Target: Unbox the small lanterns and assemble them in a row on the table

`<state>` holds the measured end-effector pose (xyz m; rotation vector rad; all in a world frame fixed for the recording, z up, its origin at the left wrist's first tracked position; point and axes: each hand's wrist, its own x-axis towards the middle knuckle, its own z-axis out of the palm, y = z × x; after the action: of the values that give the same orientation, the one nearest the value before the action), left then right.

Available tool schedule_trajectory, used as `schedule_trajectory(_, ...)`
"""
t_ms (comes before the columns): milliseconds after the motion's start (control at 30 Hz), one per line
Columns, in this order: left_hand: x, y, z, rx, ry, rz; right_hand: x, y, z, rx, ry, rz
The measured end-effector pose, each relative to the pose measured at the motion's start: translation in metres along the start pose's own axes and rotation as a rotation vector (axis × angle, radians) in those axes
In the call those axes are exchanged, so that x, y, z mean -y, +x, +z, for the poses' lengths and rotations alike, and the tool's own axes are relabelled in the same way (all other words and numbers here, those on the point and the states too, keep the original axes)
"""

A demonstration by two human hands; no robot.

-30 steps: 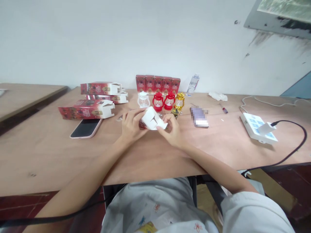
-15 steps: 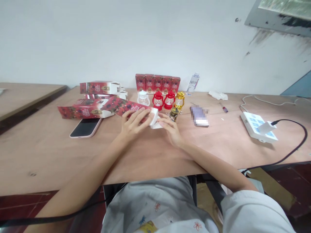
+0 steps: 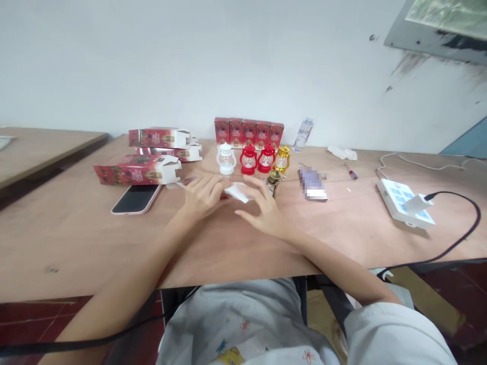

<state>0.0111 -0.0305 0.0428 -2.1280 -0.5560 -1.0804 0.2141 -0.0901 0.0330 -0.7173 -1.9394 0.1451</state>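
My left hand (image 3: 203,196) is wrapped over a red printed carton (image 3: 227,194) held low at the table, covering most of it. The carton's white end flap (image 3: 239,192) sticks out to the right. My right hand (image 3: 268,209) is beside this flap, thumb and fingers apart, fingertips at or very near its edge. Just behind the hands stand a white mini lantern (image 3: 226,159), two red mini lanterns (image 3: 248,160) (image 3: 267,158) and a gold mini lantern (image 3: 282,159). A dark bronze mini lantern (image 3: 273,182) is partly behind my right hand.
Several red cartons (image 3: 249,133) stand against the wall. Other cartons with open ends (image 3: 133,170) lie at left, near a phone (image 3: 136,199). To the right are a clear bottle (image 3: 303,132), a blurred purple item (image 3: 312,183), a screwdriver (image 3: 352,172) and a power strip (image 3: 403,202).
The carton has swung from a raised, slanted pose down to the table, its printed side now mostly hidden. My right hand's fingers have spread away from the flap.
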Motion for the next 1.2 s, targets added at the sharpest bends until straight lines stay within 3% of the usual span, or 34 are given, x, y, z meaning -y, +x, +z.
schedule_trajectory(133, -0.009, 0.005, -0.007, 0.085, -0.076, 0.127, -0.007, -0.006, 0.004, -0.023, -0.057, 0.004)
schedule_trajectory(267, -0.009, 0.010, -0.008, 0.076, -0.139, 0.193, -0.015, -0.005, 0.000, -0.074, -0.208, -0.169)
schedule_trajectory(333, 0.003, 0.009, -0.010, 0.045, -0.172, 0.128, -0.016, -0.005, -0.001, -0.119, -0.311, -0.282)
schedule_trajectory(400, 0.024, 0.004, -0.012, 0.027, -0.160, -0.039, -0.017, -0.005, -0.001, -0.139, -0.419, -0.333)
schedule_trajectory(500, 0.062, -0.010, -0.016, -0.010, -0.020, -0.353, -0.018, -0.005, -0.003, -0.145, -0.584, -0.226)
schedule_trajectory(600, 0.092, -0.027, -0.018, 0.012, 0.128, -0.591, -0.021, -0.003, -0.006, -0.112, -0.723, 0.029)
schedule_trajectory(767, 0.111, -0.056, -0.017, 0.191, 0.136, -0.824, -0.024, 0.002, -0.009, 0.042, -0.855, 0.342)
schedule_trajectory(867, 0.112, -0.066, -0.016, 0.334, 0.114, -0.880, -0.022, 0.005, -0.008, 0.105, -0.839, 0.454)
schedule_trajectory(967, 0.111, -0.066, -0.016, 0.369, 0.142, -0.857, -0.018, 0.009, -0.010, 0.161, -0.753, 0.544)
schedule_trajectory(1100, 0.108, -0.055, -0.015, 0.351, 0.204, -0.860, -0.017, 0.010, -0.014, 0.162, -0.653, 0.496)
schedule_trajectory(1200, 0.101, -0.044, -0.014, 0.229, 0.272, -0.894, -0.020, 0.005, -0.012, 0.082, -0.543, 0.372)
